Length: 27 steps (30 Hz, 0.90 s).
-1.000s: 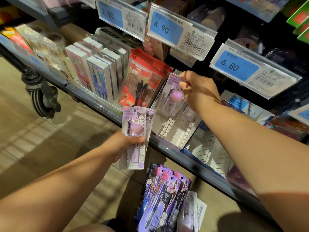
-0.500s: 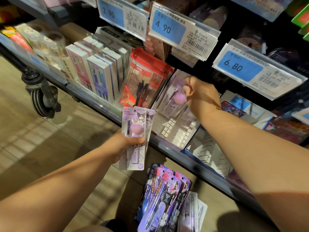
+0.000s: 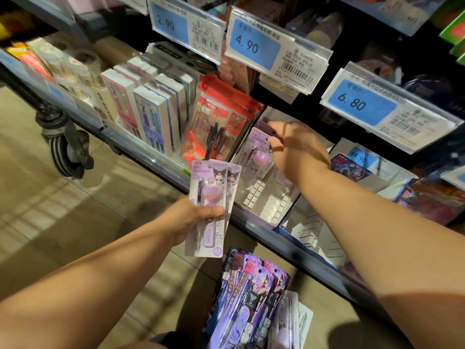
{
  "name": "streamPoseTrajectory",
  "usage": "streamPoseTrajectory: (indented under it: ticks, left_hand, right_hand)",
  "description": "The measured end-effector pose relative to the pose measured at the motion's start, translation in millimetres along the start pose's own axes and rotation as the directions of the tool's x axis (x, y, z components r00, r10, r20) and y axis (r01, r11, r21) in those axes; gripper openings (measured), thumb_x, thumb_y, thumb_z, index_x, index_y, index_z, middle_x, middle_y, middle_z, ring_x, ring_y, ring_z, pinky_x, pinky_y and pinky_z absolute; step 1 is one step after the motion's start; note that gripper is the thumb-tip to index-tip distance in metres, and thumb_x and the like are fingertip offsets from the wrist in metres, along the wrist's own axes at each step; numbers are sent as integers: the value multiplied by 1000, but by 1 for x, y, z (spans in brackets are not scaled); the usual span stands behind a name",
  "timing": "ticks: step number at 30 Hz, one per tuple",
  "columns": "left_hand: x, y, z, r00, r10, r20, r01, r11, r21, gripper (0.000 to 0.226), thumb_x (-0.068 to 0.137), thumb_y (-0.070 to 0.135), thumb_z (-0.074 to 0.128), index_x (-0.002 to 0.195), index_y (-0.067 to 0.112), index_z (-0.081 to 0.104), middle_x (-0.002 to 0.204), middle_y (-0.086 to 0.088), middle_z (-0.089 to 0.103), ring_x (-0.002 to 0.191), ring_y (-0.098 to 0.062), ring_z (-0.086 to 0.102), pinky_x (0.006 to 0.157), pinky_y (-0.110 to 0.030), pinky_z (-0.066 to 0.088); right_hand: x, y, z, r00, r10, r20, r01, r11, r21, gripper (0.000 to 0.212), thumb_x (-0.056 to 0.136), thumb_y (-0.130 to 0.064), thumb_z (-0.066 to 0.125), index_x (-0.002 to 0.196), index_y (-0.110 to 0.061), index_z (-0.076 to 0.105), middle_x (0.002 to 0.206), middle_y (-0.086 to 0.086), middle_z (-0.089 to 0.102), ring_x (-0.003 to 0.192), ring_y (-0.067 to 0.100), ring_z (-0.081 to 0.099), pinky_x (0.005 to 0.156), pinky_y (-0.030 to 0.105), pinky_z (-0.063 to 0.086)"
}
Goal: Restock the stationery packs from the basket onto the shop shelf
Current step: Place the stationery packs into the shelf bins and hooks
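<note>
My left hand (image 3: 191,220) grips two lilac Kuromi pen packs (image 3: 210,210) upright in front of the shelf edge. A third lilac pack (image 3: 258,157) with a pink heart stands inside the white display box (image 3: 266,205) on the shelf. My right hand (image 3: 299,149) reaches over that box, its thumb and forefinger slightly apart at the pack's top right corner. Below, near my legs, lies a pile of dark purple pen packs (image 3: 251,295); the basket under them is not visible.
Red pen packs (image 3: 221,124) and white boxed pen sets (image 3: 148,112) stand left of the display box. Price tags 2.90 (image 3: 186,26), 4.90 (image 3: 274,51) and 6.80 (image 3: 382,109) hang above. A trolley castor (image 3: 65,147) stands on the floor at left.
My right hand lowered the lilac pack into the white box and its fingers have loosened at the pack's top. My left hand stayed put with its two packs.
</note>
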<state>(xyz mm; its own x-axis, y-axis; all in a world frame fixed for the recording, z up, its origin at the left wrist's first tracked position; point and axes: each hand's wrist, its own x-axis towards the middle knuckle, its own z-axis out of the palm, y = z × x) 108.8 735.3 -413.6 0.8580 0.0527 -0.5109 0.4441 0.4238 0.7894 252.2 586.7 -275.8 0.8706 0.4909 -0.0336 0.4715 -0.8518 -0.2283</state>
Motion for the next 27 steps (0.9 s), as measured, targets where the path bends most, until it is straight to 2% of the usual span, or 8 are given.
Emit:
streamPoseTrajectory:
  ticks: [3,8,11,14,17,21,24,27]
  left_hand:
    - [-4,3,2,997,44,57,-45,998,31,39,67,7,73,104,2,64,91,-16,71,78,-26,70,68,-35,57]
    - [-11,9,12,989,35,143,-42,998,45,36,65,-2,73,100,2,67,88,-13,73,76,-23,71,67,-31,57]
    - [-16,12,15,979,16,203,-31,997,71,32,66,3,69,98,4,67,86,-11,73,75,-22,71,66,-30,57]
    - [-21,13,14,971,2,241,-24,996,87,32,67,3,69,99,5,67,89,-11,73,78,-21,70,70,-31,56]
    - [-22,13,12,960,-20,280,-8,995,99,36,68,3,69,104,5,66,95,-13,71,84,-24,69,75,-34,55]
    - [-25,13,12,963,-38,268,16,996,85,30,67,2,67,97,8,69,90,-12,73,78,-23,71,71,-33,57]
    - [-24,13,6,989,-6,146,-1,999,47,35,64,6,71,99,0,67,92,-17,73,78,-27,71,71,-36,58]
    - [-23,16,2,995,36,92,-38,999,22,28,70,-1,73,97,3,69,91,-16,74,77,-26,71,68,-32,58]
  right_hand:
    - [-7,6,13,953,13,-303,26,992,124,25,94,-28,53,119,-28,56,105,-11,52,93,14,53,77,24,44]
    - [-20,-3,30,992,-9,124,-17,978,206,42,93,-47,38,124,-24,51,85,-16,45,76,6,50,73,24,41]
    - [-25,-2,36,954,34,297,-151,912,381,27,94,-40,52,111,-21,58,90,-3,54,84,19,55,74,30,47]
    - [-30,-3,34,896,56,440,-286,831,478,24,96,-35,53,111,-18,62,89,2,58,71,19,58,69,35,53]
    - [-35,-3,31,857,88,508,-363,803,473,21,99,-34,48,111,-20,59,75,1,57,57,14,51,54,24,47]
    - [-35,1,27,902,111,418,-275,894,355,26,101,-28,42,117,-13,55,69,0,54,53,14,47,48,22,37]
    - [-33,9,15,942,160,294,-270,883,384,33,102,-27,41,132,-15,47,71,2,52,51,14,46,41,21,35]
    - [-32,16,-2,977,168,130,-210,863,460,25,101,-26,45,123,-16,51,80,2,57,56,13,52,40,18,35]
